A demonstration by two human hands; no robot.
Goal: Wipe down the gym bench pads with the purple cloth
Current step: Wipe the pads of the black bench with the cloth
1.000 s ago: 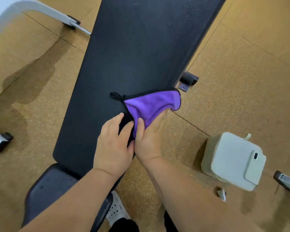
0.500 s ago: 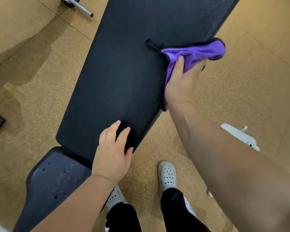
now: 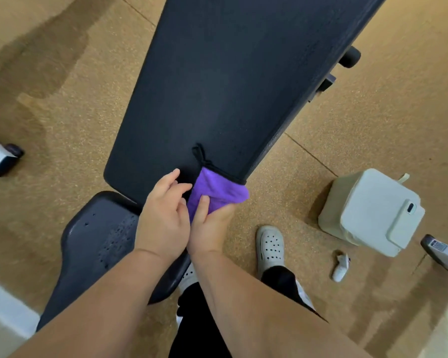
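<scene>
The long black back pad [image 3: 230, 81] of the gym bench runs from the upper right down to the centre. The smaller black seat pad [image 3: 96, 244] lies below it at the lower left. The purple cloth [image 3: 217, 193], edged in black with a small black loop, is pressed over the back pad's near right corner. My right hand [image 3: 211, 226] grips the cloth from below, thumb on top. My left hand [image 3: 163, 218] rests flat on the pad's near end, beside the cloth, fingers slightly apart.
A whitish box [image 3: 370, 213] stands on the cork-coloured floor at the right, with a small white object [image 3: 341, 267] near it. A white clog [image 3: 270, 248] shows below the bench. Equipment feet sit at the left edge [image 3: 0, 158] and right edge [image 3: 441, 253].
My right hand has drawn the cloth back down the pad's right edge, from far up the pad to its near corner. My left hand stays at the pad's near end.
</scene>
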